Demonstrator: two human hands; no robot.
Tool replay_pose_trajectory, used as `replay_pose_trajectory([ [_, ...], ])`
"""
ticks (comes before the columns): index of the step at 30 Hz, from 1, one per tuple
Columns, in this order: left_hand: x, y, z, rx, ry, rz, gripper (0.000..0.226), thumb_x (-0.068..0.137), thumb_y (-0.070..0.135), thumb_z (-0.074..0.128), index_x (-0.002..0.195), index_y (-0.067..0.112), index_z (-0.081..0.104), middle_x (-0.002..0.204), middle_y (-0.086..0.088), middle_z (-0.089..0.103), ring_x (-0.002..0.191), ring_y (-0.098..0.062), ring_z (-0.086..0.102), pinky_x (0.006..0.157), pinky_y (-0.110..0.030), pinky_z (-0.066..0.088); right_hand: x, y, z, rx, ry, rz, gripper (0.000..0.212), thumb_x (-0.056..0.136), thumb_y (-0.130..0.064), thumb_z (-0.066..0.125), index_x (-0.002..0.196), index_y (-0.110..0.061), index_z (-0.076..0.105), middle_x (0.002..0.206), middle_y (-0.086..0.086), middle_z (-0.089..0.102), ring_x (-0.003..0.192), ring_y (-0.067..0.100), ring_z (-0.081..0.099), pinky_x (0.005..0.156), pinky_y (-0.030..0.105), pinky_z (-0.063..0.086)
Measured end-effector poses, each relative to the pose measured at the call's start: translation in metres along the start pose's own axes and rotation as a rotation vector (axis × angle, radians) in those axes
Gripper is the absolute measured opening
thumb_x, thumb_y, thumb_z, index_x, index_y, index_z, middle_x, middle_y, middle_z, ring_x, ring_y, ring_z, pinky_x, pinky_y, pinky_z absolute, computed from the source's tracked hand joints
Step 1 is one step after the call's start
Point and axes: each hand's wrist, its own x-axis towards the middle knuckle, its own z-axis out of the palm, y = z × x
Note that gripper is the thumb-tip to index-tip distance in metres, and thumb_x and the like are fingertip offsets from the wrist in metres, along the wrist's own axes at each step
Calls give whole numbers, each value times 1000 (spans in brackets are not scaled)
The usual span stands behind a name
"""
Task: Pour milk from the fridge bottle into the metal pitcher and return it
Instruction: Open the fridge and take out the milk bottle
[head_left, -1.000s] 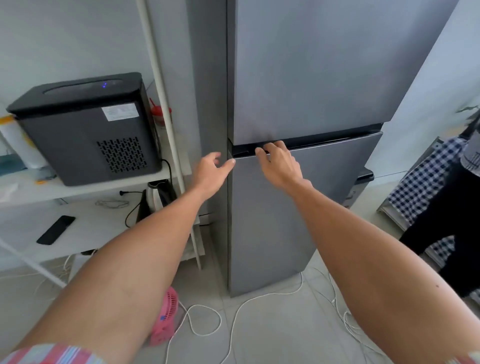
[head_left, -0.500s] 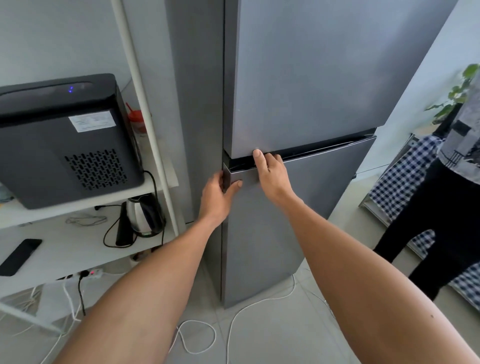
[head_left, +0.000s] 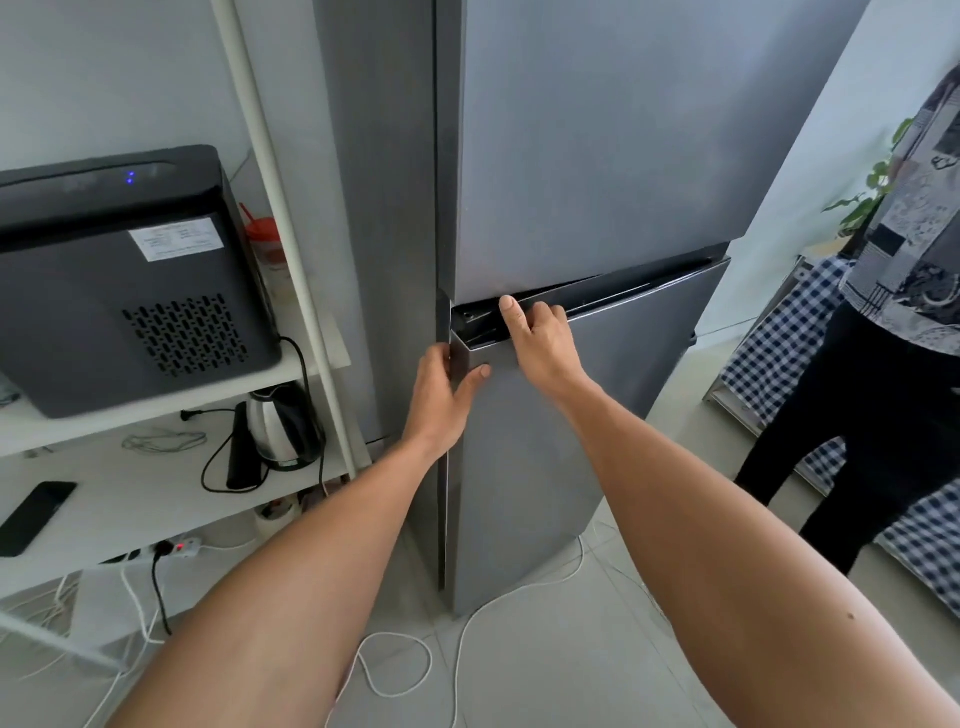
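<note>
A tall grey two-door fridge (head_left: 597, 156) fills the middle of the view. Its lower door (head_left: 545, 467) stands a little ajar at the left edge, with a dark gap under the upper door. My left hand (head_left: 444, 395) grips the left edge of the lower door near its top corner, thumb on the front face. My right hand (head_left: 537, 338) hooks its fingers over the top edge of the same door. No milk bottle and no metal pitcher can be seen.
A white shelf unit (head_left: 280, 234) stands left of the fridge with a black appliance (head_left: 119, 280), a steel kettle (head_left: 280, 426), a phone (head_left: 34, 514) and a power strip (head_left: 166, 551). White cables (head_left: 400, 665) trail on the floor. A person (head_left: 883, 364) stands at the right.
My left hand moved from the air onto the lower door's left edge and closed on it. The lower door has come slightly away from the fridge body. The view shifted closer.
</note>
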Motion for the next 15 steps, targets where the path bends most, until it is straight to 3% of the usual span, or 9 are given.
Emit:
replay_pose_trajectory([
  [2,-6,4,-2,-66,14,-11,46,89,60,71,117,28,54,114,4,64,101,-10,64,86,-30,54,-5,-3,-7,-39,-5,-5,54,100,-67,42,77,-19,45,106,4,50,81,5,47,79,36,36],
  [5,-11,9,-9,-207,27,-87,50,88,76,59,106,29,60,100,1,70,91,-24,72,80,-50,62,-14,-4,-20,-96,19,20,57,101,-65,40,70,-18,42,101,5,50,80,22,49,79,39,40],
  [7,-10,10,-10,-225,49,-137,38,97,64,53,97,27,60,89,-2,71,80,-32,73,74,-56,62,-22,-3,-26,-138,36,82,62,95,-74,38,69,-19,46,101,6,55,79,27,53,75,40,43],
  [9,-7,13,-7,-162,43,-165,21,103,41,55,100,21,62,85,-1,70,79,-32,71,75,-52,61,-30,-5,-34,-165,57,180,70,79,-88,39,71,-20,54,95,2,63,79,27,60,73,39,47],
  [11,-3,15,-3,-19,8,-151,19,103,30,54,111,16,65,100,-5,71,95,-30,68,82,-40,56,-36,-6,-48,-196,95,254,77,64,-94,45,74,-19,60,83,-1,65,74,24,63,63,34,44],
  [13,-4,18,6,56,-65,-129,25,103,29,54,120,14,64,117,-6,68,106,-28,63,89,-37,52,-41,-1,-67,-206,125,308,72,58,-88,55,75,-17,63,78,-1,65,68,20,63,56,30,41],
  [15,-11,22,18,35,-172,-106,21,104,29,55,121,18,62,118,-3,62,107,-23,58,85,-27,53,-51,8,-89,-195,119,346,60,58,-75,63,75,-18,65,77,-1,66,67,20,64,59,30,47],
])
